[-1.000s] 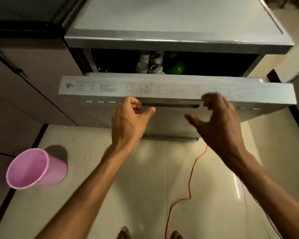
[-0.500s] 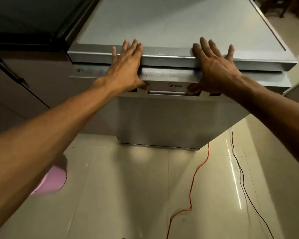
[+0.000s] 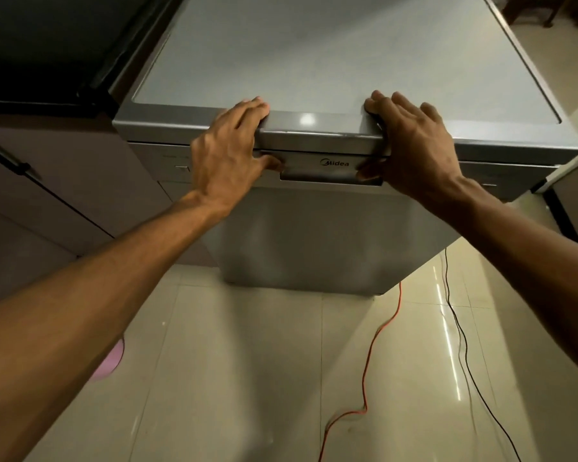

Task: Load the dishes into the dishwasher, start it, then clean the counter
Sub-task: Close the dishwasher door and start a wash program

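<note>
Dishwasher [image 3: 314, 235] directly in front of me, door shut flush under the top panel. My left hand [image 3: 229, 151] lies flat over the front top edge — fingers straight on the lid, thumb pressed against the door beside the recessed handle [image 3: 327, 170]. My right hand [image 3: 414, 148] mirrors it on the other side of the handle, fingers extended, thumb at the recess. Red cable [image 3: 364, 378] and black cable [image 3: 464, 361] trail across the floor tiles [image 3: 231, 378]; part of a pink bucket [image 3: 112, 360] shows beneath my left forearm.
</note>
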Available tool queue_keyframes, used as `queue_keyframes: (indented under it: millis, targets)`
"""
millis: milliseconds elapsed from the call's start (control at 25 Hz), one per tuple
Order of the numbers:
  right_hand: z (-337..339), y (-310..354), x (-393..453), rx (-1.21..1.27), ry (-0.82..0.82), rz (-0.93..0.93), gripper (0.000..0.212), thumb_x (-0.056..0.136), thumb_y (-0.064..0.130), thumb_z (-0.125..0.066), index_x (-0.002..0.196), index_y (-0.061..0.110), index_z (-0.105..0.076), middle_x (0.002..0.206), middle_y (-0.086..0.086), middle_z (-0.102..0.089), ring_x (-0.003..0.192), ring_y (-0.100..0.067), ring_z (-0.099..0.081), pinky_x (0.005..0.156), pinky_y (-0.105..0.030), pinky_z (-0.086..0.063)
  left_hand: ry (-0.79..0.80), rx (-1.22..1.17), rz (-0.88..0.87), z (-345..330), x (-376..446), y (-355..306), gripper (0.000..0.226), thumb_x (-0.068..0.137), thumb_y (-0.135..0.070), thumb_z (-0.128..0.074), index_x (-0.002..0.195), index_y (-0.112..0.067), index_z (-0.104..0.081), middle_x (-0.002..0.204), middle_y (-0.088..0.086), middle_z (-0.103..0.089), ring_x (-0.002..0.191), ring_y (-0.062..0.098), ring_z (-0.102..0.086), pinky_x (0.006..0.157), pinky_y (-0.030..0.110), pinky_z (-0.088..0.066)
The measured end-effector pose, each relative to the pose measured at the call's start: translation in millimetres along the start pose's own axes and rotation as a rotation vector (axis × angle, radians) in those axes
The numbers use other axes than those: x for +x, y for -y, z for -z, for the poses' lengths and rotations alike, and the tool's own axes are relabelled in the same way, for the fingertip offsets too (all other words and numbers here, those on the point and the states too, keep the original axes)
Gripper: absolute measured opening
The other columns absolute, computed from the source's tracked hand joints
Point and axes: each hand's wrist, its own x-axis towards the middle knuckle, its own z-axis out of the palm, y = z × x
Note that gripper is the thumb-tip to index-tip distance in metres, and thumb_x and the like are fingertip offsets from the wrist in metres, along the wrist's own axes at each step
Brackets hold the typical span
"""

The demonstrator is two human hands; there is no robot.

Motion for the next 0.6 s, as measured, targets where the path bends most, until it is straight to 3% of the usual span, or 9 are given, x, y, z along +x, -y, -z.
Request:
queue_keyframes:
  millis: [160,320,480,600]
  targets:
    - [2,2,0,-0.061,0.1,-0.006,0.107,0.07,0.045,-0.082,0.153,0.014,-0.022,0.16,-0.006,-0.023,0.147,-0.03,-0.02,0.118,-0.05,-0.015,0.133,0.037,0.046,10,3,-7,0.089,0.072,-0.061,-0.07,0.145,-0.019,-0.04,0.15,0.0,-0.042,0.137,0.019,-0.04,0.107,0.039,-0.04]
    - [15,7,3,-0.081,0.252,-0.032,0.111,0.078,0.067,-0.064,0.156,0.015,-0.004,0.164,-0.003,-0.002,0.151,-0.026,-0.002,0.121,-0.049,-0.005,0.305,0.073,0.06,34,14,-17,0.085,0.086,-0.072,-0.038,0.15,-0.016,-0.03,0.156,0.002,-0.029,0.143,0.02,-0.029,0.112,0.039,-0.031]
    - [28,13,8,-0.042,0.369,-0.074,0.111,0.08,0.072,-0.056,0.156,0.015,0.001,0.164,-0.003,0.004,0.151,-0.025,0.004,0.121,-0.049,-0.002,0.454,0.025,0.106,52,28,-25,0.065,0.098,-0.054,-0.036,0.15,-0.015,-0.028,0.158,0.001,-0.023,0.144,0.021,-0.026,0.115,0.041,-0.023]
    - [41,15,19,0.001,0.459,-0.086,0.112,0.079,0.071,-0.058,0.156,0.012,-0.002,0.164,-0.005,0.0,0.15,-0.028,-0.001,0.121,-0.05,-0.008,0.537,0.002,0.17,59,35,-32,0.062,0.099,-0.05,-0.038,0.15,-0.016,-0.027,0.159,0.001,-0.02,0.144,0.022,-0.025,0.116,0.042,-0.022]
